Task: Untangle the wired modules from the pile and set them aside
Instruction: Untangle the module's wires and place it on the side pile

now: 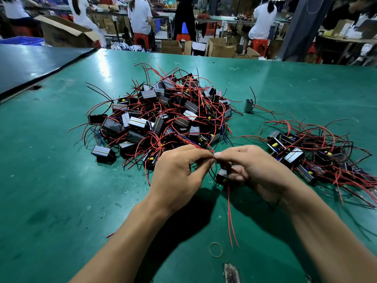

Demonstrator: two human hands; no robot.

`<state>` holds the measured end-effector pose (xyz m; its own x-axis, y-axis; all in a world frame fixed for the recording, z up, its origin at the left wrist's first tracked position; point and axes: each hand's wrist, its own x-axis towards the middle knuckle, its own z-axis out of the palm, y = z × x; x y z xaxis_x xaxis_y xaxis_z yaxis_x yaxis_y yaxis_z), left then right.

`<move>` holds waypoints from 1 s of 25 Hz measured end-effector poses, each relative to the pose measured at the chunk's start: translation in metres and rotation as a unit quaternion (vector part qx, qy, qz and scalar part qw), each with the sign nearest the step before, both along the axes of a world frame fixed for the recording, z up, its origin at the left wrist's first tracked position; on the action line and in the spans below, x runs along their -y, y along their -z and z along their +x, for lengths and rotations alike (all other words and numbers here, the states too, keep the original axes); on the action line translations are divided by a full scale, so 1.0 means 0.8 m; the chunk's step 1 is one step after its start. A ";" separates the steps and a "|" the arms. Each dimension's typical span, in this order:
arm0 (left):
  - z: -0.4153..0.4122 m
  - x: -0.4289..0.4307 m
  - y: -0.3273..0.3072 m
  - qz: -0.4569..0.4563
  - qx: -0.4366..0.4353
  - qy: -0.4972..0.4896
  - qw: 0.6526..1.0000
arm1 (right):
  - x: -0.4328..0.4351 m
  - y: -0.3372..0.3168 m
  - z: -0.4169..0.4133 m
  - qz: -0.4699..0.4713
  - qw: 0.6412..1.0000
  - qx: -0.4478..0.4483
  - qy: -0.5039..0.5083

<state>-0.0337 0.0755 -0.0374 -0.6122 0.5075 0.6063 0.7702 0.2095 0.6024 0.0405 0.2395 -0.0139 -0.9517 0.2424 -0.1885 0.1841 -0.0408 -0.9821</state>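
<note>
In front of the pile (163,119), left grip (179,174) and right grip (251,172) are pinching 1 wire (213,156); the module (222,175) is sitting under the right, nearest the heap (306,156).

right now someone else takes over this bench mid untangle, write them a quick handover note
The left hand pinches a red wire at the near edge of the tangled pile. The right hand pinches the same wire and grips one module in its lower fingers.
Done: a smaller group lies set aside on the right, with a lone module behind it.
Left: free this one, then most of the pile.
</note>
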 end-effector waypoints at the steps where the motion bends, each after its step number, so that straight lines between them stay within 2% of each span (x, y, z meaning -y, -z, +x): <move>1: -0.001 0.000 -0.001 0.008 0.022 -0.002 1.000 | -0.003 -0.001 0.002 0.035 0.999 -0.027 -0.006; 4: -0.002 -0.001 -0.004 0.034 0.110 0.001 0.993 | -0.013 -0.006 0.009 0.215 0.969 -0.116 -0.026; 9: -0.001 0.000 -0.008 0.042 0.188 0.021 0.981 | -0.011 0.002 0.005 0.381 0.897 -0.226 -0.004; 13: -0.005 0.002 -0.007 0.034 0.209 0.034 0.977 | -0.012 0.004 0.002 0.426 0.857 -0.289 -0.008; 17: -0.008 0.002 -0.006 0.026 0.189 0.039 0.981 | -0.012 0.007 0.001 0.450 0.841 -0.301 -0.013; 22: -0.005 0.001 -0.004 0.035 0.111 0.023 0.993 | -0.008 0.006 0.001 0.466 0.840 -0.278 0.014; 25: -0.005 0.000 -0.002 0.023 0.053 0.000 0.998 | -0.003 0.006 0.002 0.436 0.869 -0.230 0.031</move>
<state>-0.0376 0.0754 -0.0361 -0.6736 0.4804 0.5617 0.7023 0.1792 0.6890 0.0424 0.2417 -0.0188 -0.8576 0.1556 0.4903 -0.2125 0.7609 -0.6131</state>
